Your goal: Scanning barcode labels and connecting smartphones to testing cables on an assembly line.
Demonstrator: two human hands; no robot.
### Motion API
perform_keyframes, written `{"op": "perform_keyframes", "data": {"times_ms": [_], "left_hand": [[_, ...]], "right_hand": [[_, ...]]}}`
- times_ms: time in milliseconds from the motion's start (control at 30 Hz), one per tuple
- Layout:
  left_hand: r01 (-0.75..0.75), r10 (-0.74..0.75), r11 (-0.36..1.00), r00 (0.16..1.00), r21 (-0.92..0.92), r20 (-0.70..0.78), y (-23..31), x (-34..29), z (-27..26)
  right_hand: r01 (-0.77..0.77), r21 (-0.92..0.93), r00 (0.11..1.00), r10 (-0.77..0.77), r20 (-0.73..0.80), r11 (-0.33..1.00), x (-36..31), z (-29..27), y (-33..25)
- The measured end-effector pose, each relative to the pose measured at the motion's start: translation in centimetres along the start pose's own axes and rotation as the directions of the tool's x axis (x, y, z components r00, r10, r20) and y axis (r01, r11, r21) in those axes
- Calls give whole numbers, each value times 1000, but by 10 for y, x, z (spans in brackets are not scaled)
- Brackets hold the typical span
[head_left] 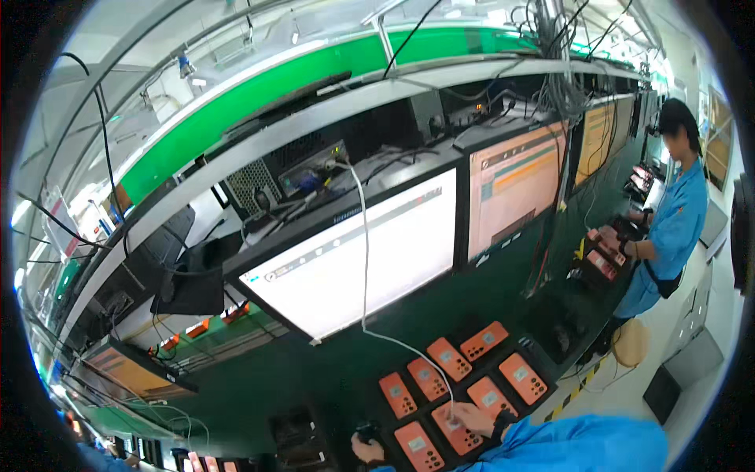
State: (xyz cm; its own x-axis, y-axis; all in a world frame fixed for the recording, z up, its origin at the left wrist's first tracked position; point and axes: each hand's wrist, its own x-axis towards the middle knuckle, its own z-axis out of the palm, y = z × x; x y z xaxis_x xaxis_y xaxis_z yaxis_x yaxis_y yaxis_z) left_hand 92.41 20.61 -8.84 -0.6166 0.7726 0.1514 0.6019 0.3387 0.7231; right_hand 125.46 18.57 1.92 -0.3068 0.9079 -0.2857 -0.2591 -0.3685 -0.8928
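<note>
My right hand [474, 418], with a dark band at its wrist, is closed with the fingertips at the lower end of a white cable [410, 347]. It rests over an orange phone [449, 427] lying with its camera holes up. More orange phones lie around it, among them one [417, 445] between my hands, one [489, 397] beyond my right wrist and one [522, 377] farther right. Low in the view, my left hand [368, 449] curls its fingers around a small black object [366, 430] whose kind I cannot make out.
Dark green bench [259, 385]. A bright monitor [354, 259] hangs above it, with the cable draped across its front; another monitor [515, 189] stands right. Black trays [297, 435] lie left of my hand. At right a co-worker in blue [676, 212] handles orange phones [602, 265]; a stool [631, 343] stands near.
</note>
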Motion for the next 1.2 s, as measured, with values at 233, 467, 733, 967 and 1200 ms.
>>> {"op": "perform_keyframes", "data": {"times_ms": [233, 467, 733, 967, 1200], "left_hand": [[-419, 370, 907, 833, 33, 410, 168, -76, -75], [-227, 156, 951, 938, 210, 309, 180, -77, -50], [214, 48, 914, 787, -345, 615, 131, -53, -65], [290, 171, 776, 757, -559, 630, 194, -75, -111], [364, 132, 745, 741, -559, 658, 186, -86, -121]], "right_hand": [[-108, 9, 994, 107, 35, 994, -14, 10, -47], [103, -279, 981, -51, 189, 955, -13, 25, -78], [337, -468, 941, -310, 137, 817, 22, 59, -50], [323, -532, 945, -239, 222, 783, 3, 82, -106], [310, -534, 948, -210, 240, 787, -3, 87, -96]]}}
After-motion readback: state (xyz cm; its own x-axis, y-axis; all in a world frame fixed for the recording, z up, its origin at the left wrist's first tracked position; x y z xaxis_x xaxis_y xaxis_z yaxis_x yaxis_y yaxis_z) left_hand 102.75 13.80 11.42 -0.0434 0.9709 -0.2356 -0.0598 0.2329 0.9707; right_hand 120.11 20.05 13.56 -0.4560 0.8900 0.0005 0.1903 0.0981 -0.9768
